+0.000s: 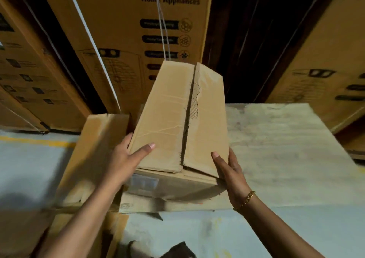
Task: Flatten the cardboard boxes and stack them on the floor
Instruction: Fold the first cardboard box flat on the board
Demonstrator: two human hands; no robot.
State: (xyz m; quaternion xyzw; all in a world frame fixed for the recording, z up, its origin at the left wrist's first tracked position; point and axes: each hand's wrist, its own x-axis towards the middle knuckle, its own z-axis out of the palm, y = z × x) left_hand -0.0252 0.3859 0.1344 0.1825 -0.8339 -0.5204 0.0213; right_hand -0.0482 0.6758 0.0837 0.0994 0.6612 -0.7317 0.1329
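The closed brown cardboard box [167, 119] sits at frame centre with its torn top seam towards the camera, apparently resting on a pale flattened cardboard sheet [286, 155] that spreads right. The left hand [126, 159] grips its left edge, thumb on top. The right hand [231, 171] clasps the lower right corner likewise. A blurred brown carton [94, 149] lies at left, and tall printed appliance cartons [128, 31] stand across the top.

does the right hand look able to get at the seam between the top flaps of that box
Probably yes. The right hand grips the box at its near right edge, thumb on the flap; the seam lies bare just beside it. It would have to loosen its grip first.
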